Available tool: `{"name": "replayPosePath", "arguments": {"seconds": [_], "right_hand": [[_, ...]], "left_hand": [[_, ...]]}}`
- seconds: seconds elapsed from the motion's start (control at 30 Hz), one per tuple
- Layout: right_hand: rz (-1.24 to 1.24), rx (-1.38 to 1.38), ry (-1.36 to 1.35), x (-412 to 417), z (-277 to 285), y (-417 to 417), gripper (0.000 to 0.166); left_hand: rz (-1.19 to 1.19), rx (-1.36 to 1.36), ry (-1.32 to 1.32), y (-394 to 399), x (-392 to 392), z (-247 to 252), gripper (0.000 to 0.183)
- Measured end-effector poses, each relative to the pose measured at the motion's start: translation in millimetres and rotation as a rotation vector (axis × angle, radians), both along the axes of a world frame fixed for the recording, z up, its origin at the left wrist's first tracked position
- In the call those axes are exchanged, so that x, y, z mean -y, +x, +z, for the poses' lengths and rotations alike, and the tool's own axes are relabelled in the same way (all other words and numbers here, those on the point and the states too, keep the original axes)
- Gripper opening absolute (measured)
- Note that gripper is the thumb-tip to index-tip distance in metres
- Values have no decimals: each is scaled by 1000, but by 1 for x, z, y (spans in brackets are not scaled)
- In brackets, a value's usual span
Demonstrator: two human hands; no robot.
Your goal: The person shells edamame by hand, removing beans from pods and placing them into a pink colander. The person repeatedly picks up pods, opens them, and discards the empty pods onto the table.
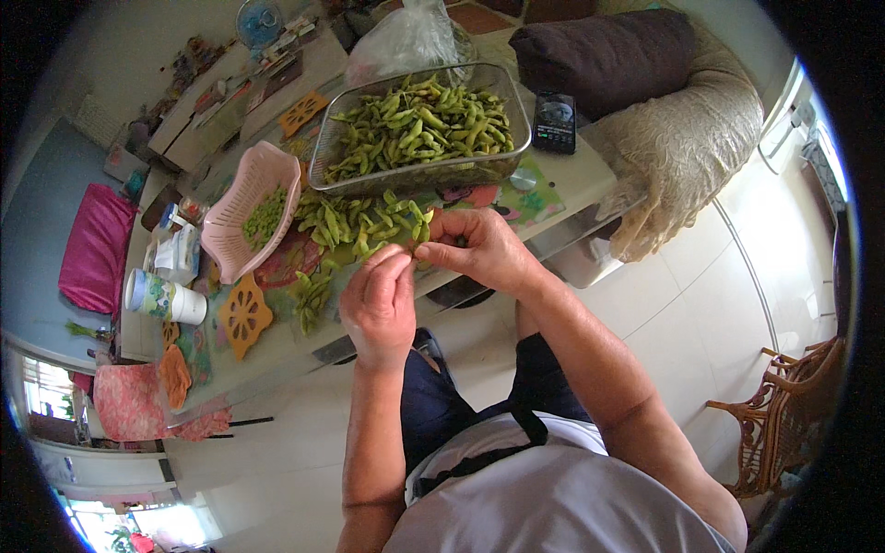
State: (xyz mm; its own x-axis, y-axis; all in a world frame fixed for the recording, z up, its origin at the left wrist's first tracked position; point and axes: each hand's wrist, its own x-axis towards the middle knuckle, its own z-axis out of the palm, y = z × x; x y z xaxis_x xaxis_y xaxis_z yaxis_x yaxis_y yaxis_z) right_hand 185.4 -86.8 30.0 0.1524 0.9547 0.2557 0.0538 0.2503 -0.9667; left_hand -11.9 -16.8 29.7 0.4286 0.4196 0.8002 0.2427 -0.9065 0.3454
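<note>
Above the table's near edge, my left hand [379, 304] and my right hand [480, 249] meet fingertip to fingertip. Between them they pinch what looks like a green soybean pod, mostly hidden by the fingers. A small dark green bit shows in the curl of my right hand. Just beyond lies a loose pile of soybean pods [339, 222], with a smaller cluster of pods [311, 301] left of my left hand. Shelled green beans [265, 218] lie in a pink plastic basket [222, 225]. Behind the pile, a clear rectangular container [415, 170] is heaped with pods [432, 121].
A smartphone [554, 122] with its screen lit lies right of the container, near a dark cushion [605, 59]. A clear plastic bag [411, 45] stands behind. Left are a paper cup [166, 297], a tissue pack [176, 254] and an orange cut-out trivet [245, 316].
</note>
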Motion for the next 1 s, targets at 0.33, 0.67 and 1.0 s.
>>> {"name": "replayPosePath", "arguments": {"seconds": [0.33, 0.67, 1.0], "right_hand": [[72, -19, 15, -9, -17, 5, 28], [87, 47, -26, -7, -8, 8, 21], [-72, 494, 122, -3, -8, -6, 33]], "left_hand": [[-214, 273, -636, 9, 7, -8, 17], [-118, 93, -323, 9, 6, 1, 20], [-205, -41, -815, -35, -7, 18, 17]]}}
